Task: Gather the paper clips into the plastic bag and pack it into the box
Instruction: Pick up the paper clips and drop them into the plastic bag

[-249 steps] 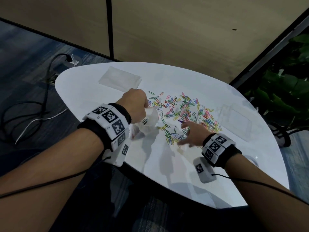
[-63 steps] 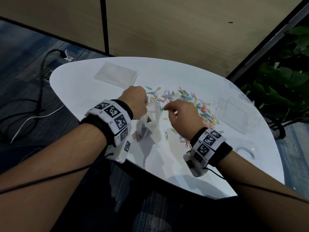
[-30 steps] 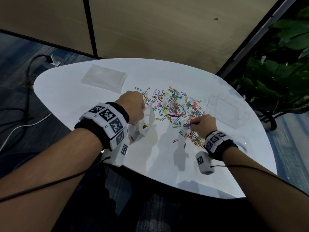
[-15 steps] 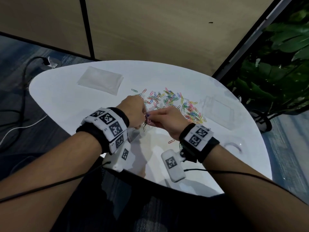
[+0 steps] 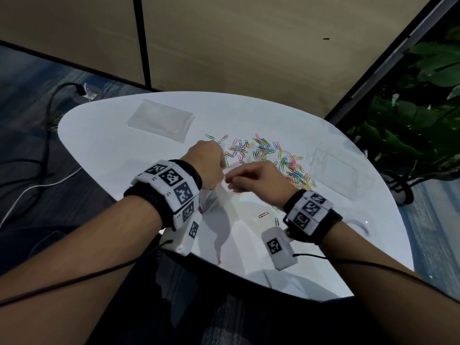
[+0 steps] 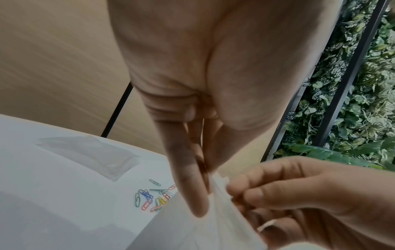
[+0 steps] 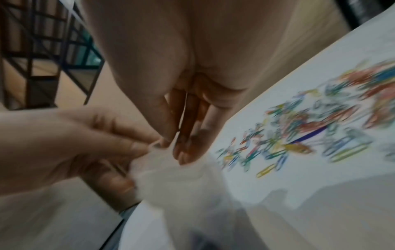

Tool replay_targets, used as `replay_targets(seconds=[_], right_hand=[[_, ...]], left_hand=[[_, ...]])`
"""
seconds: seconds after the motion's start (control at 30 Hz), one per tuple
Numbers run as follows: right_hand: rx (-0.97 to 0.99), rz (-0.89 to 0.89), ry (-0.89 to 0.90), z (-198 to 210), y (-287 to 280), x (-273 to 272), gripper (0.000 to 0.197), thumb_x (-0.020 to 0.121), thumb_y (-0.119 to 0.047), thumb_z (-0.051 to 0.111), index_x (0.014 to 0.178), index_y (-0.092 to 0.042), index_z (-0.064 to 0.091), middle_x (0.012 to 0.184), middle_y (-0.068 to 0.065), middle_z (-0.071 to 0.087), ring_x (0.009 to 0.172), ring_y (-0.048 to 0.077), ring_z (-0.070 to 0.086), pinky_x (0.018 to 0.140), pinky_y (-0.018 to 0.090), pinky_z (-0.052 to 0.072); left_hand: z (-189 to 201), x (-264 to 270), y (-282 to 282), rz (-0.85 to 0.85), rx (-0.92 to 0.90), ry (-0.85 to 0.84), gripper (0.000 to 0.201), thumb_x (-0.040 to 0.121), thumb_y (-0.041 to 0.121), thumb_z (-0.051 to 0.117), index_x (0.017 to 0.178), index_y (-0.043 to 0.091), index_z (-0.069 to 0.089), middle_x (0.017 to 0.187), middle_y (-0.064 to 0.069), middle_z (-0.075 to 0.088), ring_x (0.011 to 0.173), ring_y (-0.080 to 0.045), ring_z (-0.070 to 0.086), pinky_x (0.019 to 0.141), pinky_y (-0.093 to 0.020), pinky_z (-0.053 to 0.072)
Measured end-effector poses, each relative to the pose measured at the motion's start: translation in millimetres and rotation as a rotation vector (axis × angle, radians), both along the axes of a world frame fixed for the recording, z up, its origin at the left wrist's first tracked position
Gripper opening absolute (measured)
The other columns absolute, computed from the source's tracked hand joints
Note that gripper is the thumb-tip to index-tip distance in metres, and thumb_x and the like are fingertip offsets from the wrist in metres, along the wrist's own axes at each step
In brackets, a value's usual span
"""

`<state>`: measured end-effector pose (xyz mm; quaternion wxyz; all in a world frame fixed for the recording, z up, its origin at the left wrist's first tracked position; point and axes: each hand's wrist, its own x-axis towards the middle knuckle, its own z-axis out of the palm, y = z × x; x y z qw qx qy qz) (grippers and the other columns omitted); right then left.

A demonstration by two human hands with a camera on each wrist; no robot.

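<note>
My left hand [image 5: 220, 170] [image 6: 206, 189] pinches the rim of a thin clear plastic bag [image 5: 222, 197] [image 6: 203, 228] [image 7: 181, 186] and holds it up over the white table's near side. My right hand [image 5: 231, 181] [image 7: 179, 148] has its fingertips bunched at the bag's mouth, right against the left hand. A pale clip shows under its curled fingers in the left wrist view. Coloured paper clips [image 5: 268, 155] [image 6: 149, 197] [image 7: 299, 138] lie scattered on the table just beyond both hands. A clear plastic box [image 5: 333, 173] sits to the right of the pile.
A flat stack of clear bags [image 5: 161, 120] [image 6: 89, 154] lies at the table's far left. Two stray clips [image 5: 263, 214] lie by my right wrist. The table's near edge [image 5: 249, 272] runs under my forearms. Leafy plants [image 5: 410, 108] stand to the right, cables [image 5: 44, 145] on the floor to the left.
My right hand left the clip pile and came across to the bag's mouth, where it now meets the left hand. The left hand has kept the bag held up.
</note>
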<state>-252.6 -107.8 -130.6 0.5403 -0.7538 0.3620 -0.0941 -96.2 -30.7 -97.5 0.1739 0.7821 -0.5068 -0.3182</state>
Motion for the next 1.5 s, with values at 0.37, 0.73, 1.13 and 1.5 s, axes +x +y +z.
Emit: replay_targets(seconds=[0.37, 0.73, 1.13, 1.5], right_hand=[[-0.306, -0.154, 1.166, -88, -49, -138, 0.090, 0.076, -0.021, 0.076, 0.144, -0.012, 0.018, 0.136, 0.021, 0.034, 0.113, 0.042, 0.055, 0.094, 0.046, 0.051], [-0.744, -0.050, 0.917, -92, -63, -91, 0.021, 0.089, -0.003, 0.052, 0.105, -0.010, 0.064, 0.100, 0.012, 0.064, 0.089, 0.029, 0.064, 0.069, 0.031, 0.049], [-0.074, -0.523, 0.201, -11, -68, -82, 0.004, 0.084, -0.008, 0.074, 0.087, -0.011, 0.074, 0.082, 0.010, 0.076, 0.077, 0.021, 0.075, 0.075, 0.030, 0.060], [0.349, -0.367, -0.153, 10, 2, 0, 0.014, 0.088, 0.005, 0.064, 0.101, 0.009, 0.066, 0.094, 0.022, 0.070, 0.082, 0.026, 0.071, 0.081, 0.028, 0.060]], left_hand=[[10, 5, 5, -0.028, 0.008, -0.031, 0.020, 0.087, -0.002, 0.050, 0.096, -0.003, 0.068, 0.094, -0.017, 0.072, 0.090, -0.033, 0.073, 0.084, -0.042, 0.061], [11, 7, 6, -0.048, 0.031, -0.049, 0.029, 0.086, -0.003, 0.049, 0.102, 0.005, 0.071, 0.090, -0.016, 0.073, 0.091, -0.032, 0.074, 0.084, -0.040, 0.061], [12, 1, 3, -0.061, 0.027, -0.053, 0.025, 0.089, -0.002, 0.049, 0.101, 0.003, 0.070, 0.102, -0.019, 0.074, 0.091, -0.032, 0.074, 0.085, -0.042, 0.061], [9, -7, 5, -0.009, -0.004, 0.010, 0.027, 0.086, -0.001, 0.054, 0.102, 0.007, 0.075, 0.083, -0.009, 0.069, 0.086, -0.029, 0.072, 0.084, -0.039, 0.061]])
